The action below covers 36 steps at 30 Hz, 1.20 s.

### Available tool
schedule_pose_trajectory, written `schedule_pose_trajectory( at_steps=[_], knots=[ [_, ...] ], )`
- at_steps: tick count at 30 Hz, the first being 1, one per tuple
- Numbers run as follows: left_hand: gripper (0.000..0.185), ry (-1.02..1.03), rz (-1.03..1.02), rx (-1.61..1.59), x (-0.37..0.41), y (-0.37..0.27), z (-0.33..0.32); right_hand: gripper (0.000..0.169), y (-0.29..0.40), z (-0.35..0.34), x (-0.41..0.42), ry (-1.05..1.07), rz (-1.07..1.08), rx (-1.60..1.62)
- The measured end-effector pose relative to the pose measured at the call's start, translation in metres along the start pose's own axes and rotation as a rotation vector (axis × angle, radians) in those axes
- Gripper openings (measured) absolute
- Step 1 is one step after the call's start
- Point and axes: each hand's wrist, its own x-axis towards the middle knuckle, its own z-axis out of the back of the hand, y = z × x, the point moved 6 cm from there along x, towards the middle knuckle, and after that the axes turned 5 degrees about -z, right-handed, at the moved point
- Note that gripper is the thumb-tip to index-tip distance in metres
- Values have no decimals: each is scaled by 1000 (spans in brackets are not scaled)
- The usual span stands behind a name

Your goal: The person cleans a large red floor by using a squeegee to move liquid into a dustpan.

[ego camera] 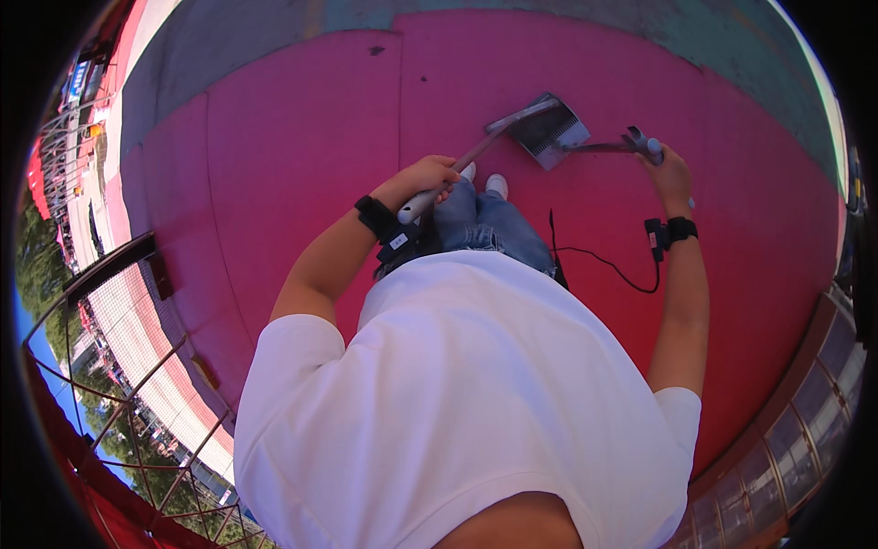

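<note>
My left hand (435,180) is closed around a long pole (480,147) with a light grey grip end. This pole slants up to a narrow bar at the upper edge of a dark dustpan (542,127) with a row of comb teeth. My right hand (667,171) grips the pale end of a second pole (603,147), which carries a forked grey clip (634,139). The second pole reaches the pan's lower right side. Which pole is fixed to the pan, I cannot tell. The pan lies on the pinkish-red floor just beyond my white shoes.
A black cable (617,271) hangs from the device on my right wrist. Metal railing with mesh (130,405) borders the left side, with trees and distant people beyond. Framed panels (789,453) curve along the lower right. Grey-green floor (260,48) lies past the red surface.
</note>
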Motion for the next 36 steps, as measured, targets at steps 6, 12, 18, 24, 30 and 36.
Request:
schedule_pose_trajectory(
  at_steps=[6, 12, 18, 24, 30, 36],
  knots=[
    [32, -107, -30, -167, 5, 8, 33, 41, -22, -17, -9, 5, -11, -41],
    [32, -274, -66, -177, 16, 12, 65, 44, -46, -27, -35, -55, -40, -11],
    [7, -353, -112, -209, 3, 6, 69, 44, -52, -16, -56, -68, -76, 43],
    [8, -435, -86, -280, -6, 10, 79, 40, -22, 8, -62, -68, 33, 61],
    [7, -378, -82, -194, -12, 5, 70, 36, 8, 26, -42, -12, 90, 43],
    [12, -424, -91, -66, -10, -2, 78, 38, 41, 52, -37, -27, 138, 56]
  ],
)
